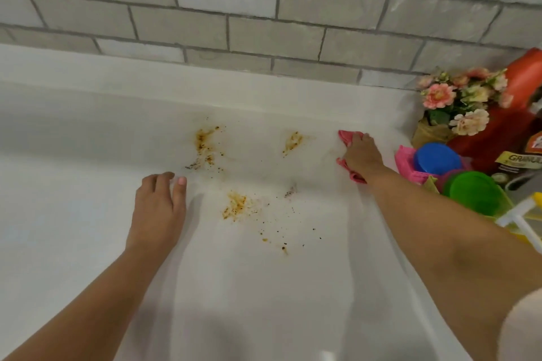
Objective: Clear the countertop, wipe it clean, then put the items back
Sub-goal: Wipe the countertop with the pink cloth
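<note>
the pink cloth [346,138] lies at the back right of the counter [88,155], its long axis running diagonally from far-left to near-right. the right hand [359,152] presses on it, grip flat rather than curled. the left hand [159,199] rests flat on the counter, holding nothing. a wide sweep may smear the orange stains [205,142] or flick crumbs off the front edge, and the forearm could nudge the green cup [472,190].

Grey brick-tiled wall [264,9] behind white countertop [88,228], orange-brown smeared stains [205,143] at its middle, left hand [159,205] flat on it left of the stains, right hand [360,154] pressing crumpled pink cloth [346,135] right of them, pink flower bunch [440,95] and red plastic bottle [525,79] farther right
</note>
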The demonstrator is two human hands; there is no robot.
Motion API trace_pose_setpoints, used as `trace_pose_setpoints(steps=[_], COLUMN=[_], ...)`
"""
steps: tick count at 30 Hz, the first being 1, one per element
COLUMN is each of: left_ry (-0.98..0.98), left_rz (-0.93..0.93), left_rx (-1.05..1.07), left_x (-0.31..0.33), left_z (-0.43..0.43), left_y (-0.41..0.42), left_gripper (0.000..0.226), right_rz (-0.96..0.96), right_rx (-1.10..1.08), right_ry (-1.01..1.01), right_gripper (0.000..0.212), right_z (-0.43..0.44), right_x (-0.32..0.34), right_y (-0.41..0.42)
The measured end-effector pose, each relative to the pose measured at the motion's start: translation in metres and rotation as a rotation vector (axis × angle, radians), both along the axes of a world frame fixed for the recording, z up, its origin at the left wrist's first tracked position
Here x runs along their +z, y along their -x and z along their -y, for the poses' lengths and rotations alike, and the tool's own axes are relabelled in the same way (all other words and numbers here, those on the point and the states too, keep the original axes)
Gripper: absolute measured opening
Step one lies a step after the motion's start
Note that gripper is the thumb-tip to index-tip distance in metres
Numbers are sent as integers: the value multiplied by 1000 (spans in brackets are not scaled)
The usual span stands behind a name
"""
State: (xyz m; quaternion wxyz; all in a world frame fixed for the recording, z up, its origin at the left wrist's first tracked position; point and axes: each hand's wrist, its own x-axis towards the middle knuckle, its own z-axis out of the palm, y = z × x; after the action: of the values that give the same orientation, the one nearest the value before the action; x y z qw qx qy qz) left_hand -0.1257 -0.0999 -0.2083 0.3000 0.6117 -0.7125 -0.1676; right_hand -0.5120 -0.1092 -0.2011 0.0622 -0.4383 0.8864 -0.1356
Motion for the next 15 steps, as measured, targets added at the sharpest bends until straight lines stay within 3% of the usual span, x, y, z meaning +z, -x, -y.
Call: trace_pose_setpoints(steps=[5, 8, 15], left_ry=[-33, -43, -74], left_rz=[-4, -30, -110], left_rx=[1, -6, -22], left_x=[1, 3, 6], left_z=[-1, -4, -6], left_y=[1, 1, -3], left_gripper=[50, 51, 52], right_rz=[-10, 13, 176], right_rx=[143, 350, 751], right_ry=[-5, -5, 178], right_gripper=[64, 67, 47], right_z=[-7, -52, -161], right_x=[5, 7, 1], right_y=[-13, -62, -192])
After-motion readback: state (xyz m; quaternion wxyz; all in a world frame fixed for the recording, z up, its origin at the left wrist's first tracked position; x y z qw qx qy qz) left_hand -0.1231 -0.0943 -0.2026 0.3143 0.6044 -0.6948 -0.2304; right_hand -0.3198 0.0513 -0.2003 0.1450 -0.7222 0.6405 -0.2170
